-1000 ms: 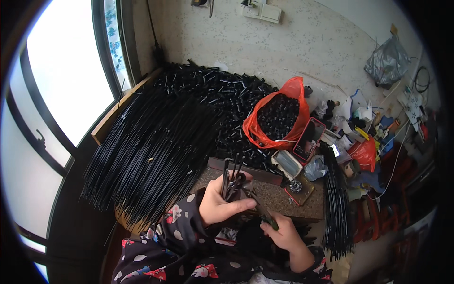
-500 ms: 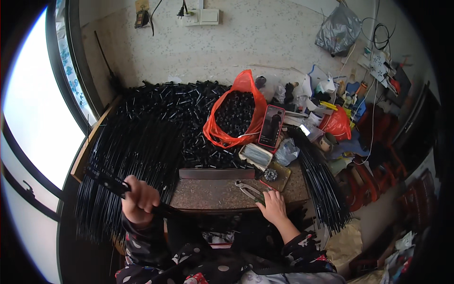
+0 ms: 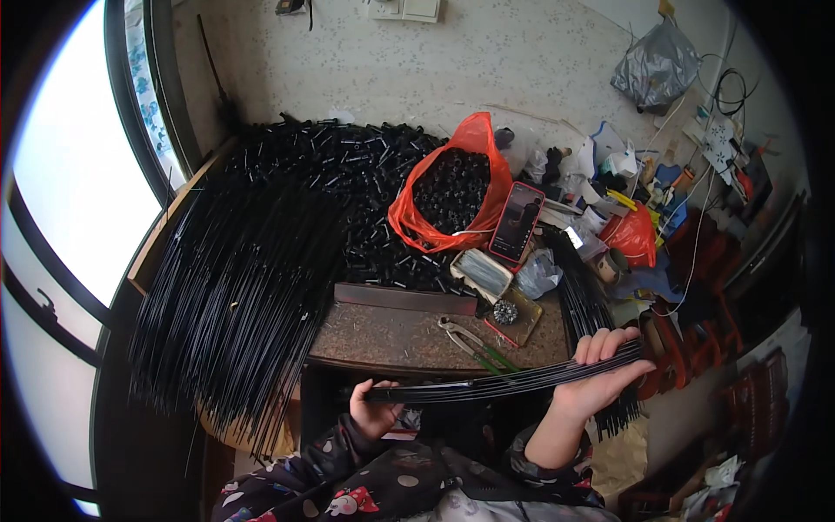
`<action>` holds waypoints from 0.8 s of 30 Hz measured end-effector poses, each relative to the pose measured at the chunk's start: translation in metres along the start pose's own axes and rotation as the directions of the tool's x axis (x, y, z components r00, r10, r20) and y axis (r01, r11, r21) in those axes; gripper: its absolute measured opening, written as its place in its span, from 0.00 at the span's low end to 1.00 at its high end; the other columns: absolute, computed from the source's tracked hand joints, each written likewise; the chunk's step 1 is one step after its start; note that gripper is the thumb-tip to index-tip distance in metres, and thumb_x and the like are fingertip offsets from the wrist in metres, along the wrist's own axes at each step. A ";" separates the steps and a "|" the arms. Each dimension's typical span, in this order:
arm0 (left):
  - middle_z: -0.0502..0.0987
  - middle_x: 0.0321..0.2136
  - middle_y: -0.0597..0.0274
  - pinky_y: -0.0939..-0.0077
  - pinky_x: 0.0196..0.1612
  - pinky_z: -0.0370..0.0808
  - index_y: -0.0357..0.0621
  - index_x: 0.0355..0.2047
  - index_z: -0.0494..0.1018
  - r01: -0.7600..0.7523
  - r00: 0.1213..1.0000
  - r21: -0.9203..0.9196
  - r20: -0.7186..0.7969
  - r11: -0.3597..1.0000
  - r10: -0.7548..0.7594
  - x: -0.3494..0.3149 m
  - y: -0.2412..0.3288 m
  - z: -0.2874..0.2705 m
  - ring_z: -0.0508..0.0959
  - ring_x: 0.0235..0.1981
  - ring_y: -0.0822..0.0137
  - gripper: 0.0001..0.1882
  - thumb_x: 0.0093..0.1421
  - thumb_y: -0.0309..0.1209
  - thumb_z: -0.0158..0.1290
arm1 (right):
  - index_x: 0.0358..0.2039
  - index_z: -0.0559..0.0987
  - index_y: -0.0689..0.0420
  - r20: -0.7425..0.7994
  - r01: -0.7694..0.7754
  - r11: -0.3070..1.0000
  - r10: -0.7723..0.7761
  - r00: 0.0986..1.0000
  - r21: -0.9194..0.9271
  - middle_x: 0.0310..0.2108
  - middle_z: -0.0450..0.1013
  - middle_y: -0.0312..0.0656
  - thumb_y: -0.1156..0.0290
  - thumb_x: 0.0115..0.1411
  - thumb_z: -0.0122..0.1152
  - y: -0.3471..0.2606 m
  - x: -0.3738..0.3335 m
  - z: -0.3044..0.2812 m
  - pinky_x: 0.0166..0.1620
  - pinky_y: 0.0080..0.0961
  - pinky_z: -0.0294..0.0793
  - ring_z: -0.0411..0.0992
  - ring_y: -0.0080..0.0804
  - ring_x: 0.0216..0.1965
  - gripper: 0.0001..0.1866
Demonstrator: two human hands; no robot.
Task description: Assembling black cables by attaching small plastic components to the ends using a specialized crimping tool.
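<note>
A bundle of thin black rods (image 3: 496, 384) stretches level across the table's front edge, between my two hands. My left hand (image 3: 376, 411) is closed around its left end. Fingers of my right hand (image 3: 600, 372) wrap over the other end, the thumb along its underside. Just behind the bundle lie pliers (image 3: 474, 344) with green handles, which neither hand touches. To the left, a broad heap of similar black rods (image 3: 235, 296) hangs over the table edge. Another pile of rods (image 3: 581, 283) lies behind my right hand, partly hidden by it.
Many short black tubular pieces (image 3: 348, 157) cover the table's back. An orange-red plastic bag (image 3: 500, 174) holds small black parts. Near it are a phone (image 3: 517, 221), a tray of thin pins (image 3: 481, 276), a knobbly metallic ball (image 3: 505, 312) and a dark flat bar (image 3: 404, 298). Clutter fills the right.
My left hand has moved right from beside the left heap, bringing the rods across my front. My right hand has left the pliers and gripped the bundle's other end. The view has shifted.
</note>
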State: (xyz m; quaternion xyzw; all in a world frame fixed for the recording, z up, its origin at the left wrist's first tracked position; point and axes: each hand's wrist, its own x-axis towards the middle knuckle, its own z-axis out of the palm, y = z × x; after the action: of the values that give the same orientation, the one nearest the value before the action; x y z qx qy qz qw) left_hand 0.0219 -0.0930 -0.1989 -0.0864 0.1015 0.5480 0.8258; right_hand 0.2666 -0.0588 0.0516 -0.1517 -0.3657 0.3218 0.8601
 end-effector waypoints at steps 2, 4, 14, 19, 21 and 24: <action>0.75 0.37 0.55 0.65 0.48 0.67 0.41 0.39 0.72 0.357 0.920 0.099 -0.210 0.929 -0.331 0.013 -0.002 -0.032 0.72 0.43 0.58 0.22 0.52 0.45 0.44 | 0.37 0.64 0.56 0.039 -0.090 0.995 0.091 0.995 -0.041 0.18 0.54 0.30 0.41 0.59 0.36 0.010 -0.016 0.001 0.19 0.13 0.52 0.51 0.17 0.18 0.28; 0.75 0.38 0.54 0.65 0.48 0.66 0.42 0.41 0.70 0.545 0.820 0.063 -0.245 0.836 -0.516 0.017 0.002 -0.070 0.72 0.44 0.58 0.24 0.52 0.46 0.44 | 0.38 0.64 0.58 0.093 -0.117 0.978 0.135 0.986 -0.175 0.23 0.62 0.35 0.49 0.61 0.40 0.021 -0.035 0.010 0.24 0.17 0.59 0.58 0.21 0.22 0.22; 0.75 0.30 0.49 0.74 0.34 0.71 0.38 0.46 0.69 -0.444 0.887 0.834 0.460 -0.328 -0.032 0.001 0.008 0.155 0.76 0.30 0.63 0.21 0.58 0.40 0.48 | 0.35 0.71 0.64 0.386 -0.766 0.620 0.757 0.528 -0.168 0.34 0.70 0.42 0.73 0.52 0.60 0.046 -0.055 0.001 0.41 0.25 0.70 0.71 0.30 0.36 0.12; 0.73 0.24 0.52 0.76 0.27 0.71 0.33 0.38 0.71 -0.607 0.718 0.661 0.694 -0.440 0.053 -0.023 -0.004 0.234 0.75 0.24 0.59 0.14 0.53 0.28 0.55 | 0.34 0.73 0.65 0.364 -0.591 0.750 0.661 0.656 -0.298 0.34 0.71 0.39 0.82 0.53 0.56 0.059 -0.053 0.021 0.41 0.15 0.70 0.70 0.20 0.35 0.07; 0.72 0.22 0.55 0.79 0.25 0.69 0.33 0.34 0.72 -0.579 0.709 0.668 0.695 -0.468 0.115 -0.024 -0.003 0.228 0.75 0.22 0.64 0.11 0.52 0.27 0.55 | 0.31 0.72 0.66 0.320 -0.535 0.781 0.622 0.715 -0.322 0.35 0.72 0.40 0.84 0.53 0.56 0.062 -0.058 0.024 0.39 0.15 0.71 0.70 0.20 0.33 0.04; 0.72 0.18 0.60 0.83 0.23 0.67 0.35 0.22 0.70 -0.596 0.693 0.700 0.695 -0.393 0.188 -0.025 -0.011 0.229 0.73 0.19 0.72 0.07 0.49 0.24 0.58 | 0.30 0.69 0.60 0.370 -0.571 0.765 0.644 0.670 -0.298 0.33 0.72 0.46 0.84 0.51 0.58 0.061 -0.053 0.012 0.40 0.22 0.72 0.71 0.27 0.35 0.08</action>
State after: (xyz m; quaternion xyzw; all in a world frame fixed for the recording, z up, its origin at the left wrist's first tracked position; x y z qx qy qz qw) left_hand 0.0391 -0.0609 0.0286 0.6846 0.3845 0.5314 0.3180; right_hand 0.2037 -0.0482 0.0016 -0.2533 -0.5073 0.5861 0.5789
